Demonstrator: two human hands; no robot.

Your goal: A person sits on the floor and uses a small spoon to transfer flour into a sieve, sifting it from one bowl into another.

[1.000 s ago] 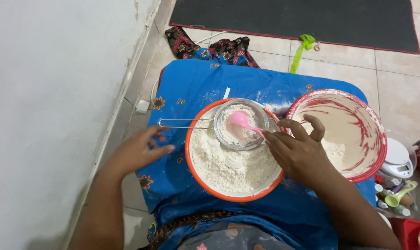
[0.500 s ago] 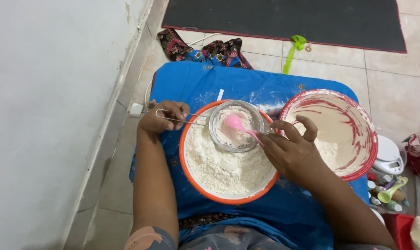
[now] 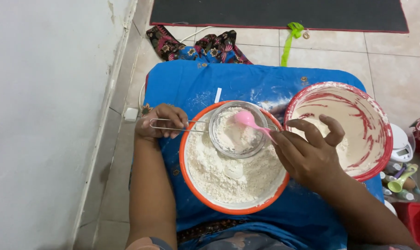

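My left hand (image 3: 163, 121) grips the wire handle of a round metal sieve (image 3: 237, 130) that holds some flour. The sieve rests over an orange-rimmed bowl (image 3: 198, 192) filled with white flour. My right hand (image 3: 307, 153) holds a pink spoon (image 3: 248, 121) whose head is inside the sieve, on the flour. To the right stands a red bowl (image 3: 381, 125) smeared with pale batter and a little flour. Both bowls sit on a blue cloth (image 3: 247, 81) dusted with flour.
A white wall (image 3: 43, 115) runs along the left. A dark mat (image 3: 274, 14) lies at the far edge on the tiled floor. A patterned cloth (image 3: 196, 46), a green strap (image 3: 289, 39), a white kitchen scale (image 3: 401, 146) and small bottles (image 3: 402, 183) lie around.
My left hand moved from beside the orange bowl to the sieve's handle and closed on it. My right hand keeps the pink spoon in the sieve.
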